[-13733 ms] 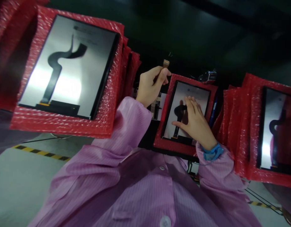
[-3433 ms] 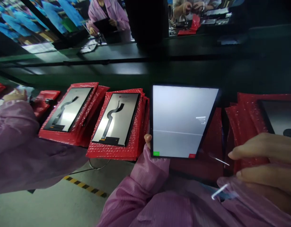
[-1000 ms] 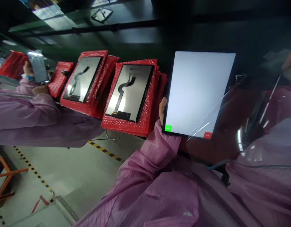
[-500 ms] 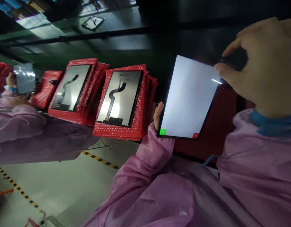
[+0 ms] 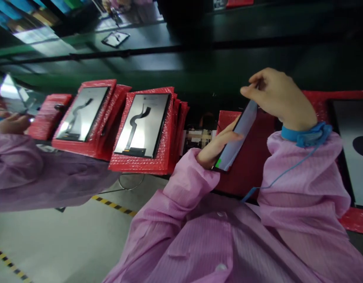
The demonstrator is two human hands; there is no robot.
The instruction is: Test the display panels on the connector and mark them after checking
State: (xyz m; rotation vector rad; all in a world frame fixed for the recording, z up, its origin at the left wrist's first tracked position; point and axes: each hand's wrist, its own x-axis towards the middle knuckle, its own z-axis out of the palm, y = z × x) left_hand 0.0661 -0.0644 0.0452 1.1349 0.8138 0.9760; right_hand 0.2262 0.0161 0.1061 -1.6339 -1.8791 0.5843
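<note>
A lit white display panel (image 5: pixel 238 135) with a green patch in its lower corner is tilted steeply above a dark red mat (image 5: pixel 255 157). My left hand (image 5: pixel 218 145) holds its left side, with the thumb over the front. At the upper end, my right hand (image 5: pixel 272 94) has thumb and fingers pinched close to the panel's top corner; what lies between the fingertips is too small to make out. A blue wrist strap (image 5: pixel 306 135) circles my right wrist. Left of the mat sits a circuit board (image 5: pixel 197 136) with tape on it.
Display panels with dark flex cables lie on red bubble-wrap bags (image 5: pixel 164 163) to the left. Another panel (image 5: pixel 356 157) on red wrap lies at the right edge. A person's hand (image 5: pixel 14 123) is at the far left. A small panel (image 5: pixel 115 39) lies farther back.
The lit panel has turned from facing the camera to nearly edge-on. My right hand has moved left in view, still near its top. The circuit board and the right-hand panel now show.
</note>
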